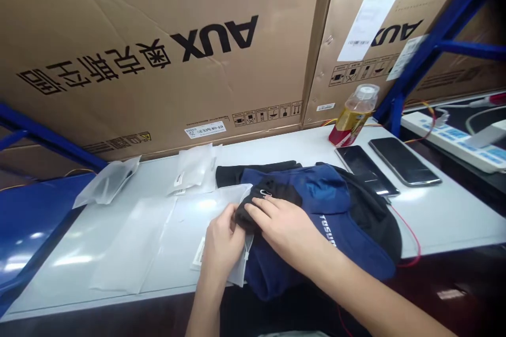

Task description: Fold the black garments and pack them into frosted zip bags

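A small bundle of folded black fabric with a white logo lies over the mouth of a clear zip bag. My left hand is closed at the bundle's left end, thumb and fingers pinching the fabric beside the bag's edge. Over the bundle's top rests my right hand, its fingers bent round the fabric and its thumb out of sight. Beneath them spreads a navy blue garment with white lettering. More black cloth shows at its right side. How far the bundle sits inside the bag is hidden.
Flat clear bags and filled bags lie on the white table. A drink bottle, two phones and a power strip stand to the right. Large cartons and blue metal posts border the back.
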`<state>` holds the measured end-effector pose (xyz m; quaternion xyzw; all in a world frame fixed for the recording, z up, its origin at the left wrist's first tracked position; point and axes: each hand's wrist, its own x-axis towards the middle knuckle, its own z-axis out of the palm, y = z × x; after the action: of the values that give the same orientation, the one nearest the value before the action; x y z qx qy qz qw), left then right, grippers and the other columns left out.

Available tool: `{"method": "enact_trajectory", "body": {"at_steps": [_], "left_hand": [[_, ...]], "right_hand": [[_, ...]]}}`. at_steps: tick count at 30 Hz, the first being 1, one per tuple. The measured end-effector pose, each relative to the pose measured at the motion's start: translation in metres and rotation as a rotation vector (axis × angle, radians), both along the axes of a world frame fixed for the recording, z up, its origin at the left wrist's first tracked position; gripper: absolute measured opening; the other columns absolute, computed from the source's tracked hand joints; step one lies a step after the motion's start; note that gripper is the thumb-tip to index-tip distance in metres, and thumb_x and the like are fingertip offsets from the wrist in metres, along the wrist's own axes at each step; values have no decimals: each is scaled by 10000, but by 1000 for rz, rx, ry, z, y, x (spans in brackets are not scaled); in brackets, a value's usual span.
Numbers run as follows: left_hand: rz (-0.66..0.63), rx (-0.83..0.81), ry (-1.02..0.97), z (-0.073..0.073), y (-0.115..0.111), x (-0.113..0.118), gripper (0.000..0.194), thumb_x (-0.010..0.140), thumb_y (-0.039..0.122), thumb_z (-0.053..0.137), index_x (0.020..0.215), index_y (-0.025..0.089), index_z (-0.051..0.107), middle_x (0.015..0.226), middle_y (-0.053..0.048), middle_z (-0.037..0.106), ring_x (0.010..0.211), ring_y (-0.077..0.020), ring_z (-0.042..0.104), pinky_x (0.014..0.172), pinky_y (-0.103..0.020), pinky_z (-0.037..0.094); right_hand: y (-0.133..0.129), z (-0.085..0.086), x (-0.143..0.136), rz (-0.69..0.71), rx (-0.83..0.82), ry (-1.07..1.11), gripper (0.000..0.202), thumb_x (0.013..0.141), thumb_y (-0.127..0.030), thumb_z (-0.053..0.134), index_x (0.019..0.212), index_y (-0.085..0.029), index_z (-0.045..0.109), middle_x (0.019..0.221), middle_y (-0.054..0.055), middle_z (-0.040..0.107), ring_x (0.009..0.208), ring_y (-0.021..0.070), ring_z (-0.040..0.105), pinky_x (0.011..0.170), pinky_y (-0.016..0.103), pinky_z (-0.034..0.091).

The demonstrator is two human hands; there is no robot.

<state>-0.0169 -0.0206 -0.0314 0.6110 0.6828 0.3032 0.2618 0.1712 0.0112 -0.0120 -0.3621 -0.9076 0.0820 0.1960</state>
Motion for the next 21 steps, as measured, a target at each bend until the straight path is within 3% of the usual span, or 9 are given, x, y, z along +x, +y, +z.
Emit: {"method": "enact_trajectory", "body": {"at_steps": [5,8,11,14,17,21], "left_hand": [[44,15,1,0,-1,6,194,985,351,546,847,234,614,633,41,589,567,-160,559,586,-267,388],[44,19,-35,0,-1,5,138,944,294,574,829,227,612,650,33,606,587,-164,569,587,-266,394],[12,20,-106,-1,-1,-1,22,875,223,618,879,218,639,741,17,675,674,-173,625,623,-257,443],[50,40,-182,-2,-1,-8,151,978,326,555,905,209,614,743,13,640,676,-157,601,619,-244,458],[101,50,-220,2,-2,-12,314,1047,458,500,879,208,592,683,33,553,615,-132,518,571,-229,417],[54,27,-239,14,-7,-10,328,1030,501,563,916,206,651,709,30,583,606,-127,521,553,-225,411]], "right_hand": [[0,10,10,-188,-45,405,533,959,-72,517,1472,-214,542,1449,79,671,1325,235,654,1073,379,583],[-12,2,3,-181,17,514,531,986,-99,510,1500,-232,518,1475,72,649,1369,216,613,1147,379,529],[-25,-13,-7,-83,94,355,456,984,-80,512,1410,-200,620,1418,88,691,1267,261,661,1064,417,570],[-30,-21,-11,-73,86,184,408,973,-59,543,1336,-190,678,1343,86,731,1151,280,674,945,435,584],[-28,-15,-14,-79,51,39,358,960,-80,588,1272,-212,704,1255,87,751,1043,286,659,814,429,553],[-22,3,-28,-126,-57,-117,205,937,-111,612,1067,-213,733,1071,91,733,903,273,611,715,402,481]]}}
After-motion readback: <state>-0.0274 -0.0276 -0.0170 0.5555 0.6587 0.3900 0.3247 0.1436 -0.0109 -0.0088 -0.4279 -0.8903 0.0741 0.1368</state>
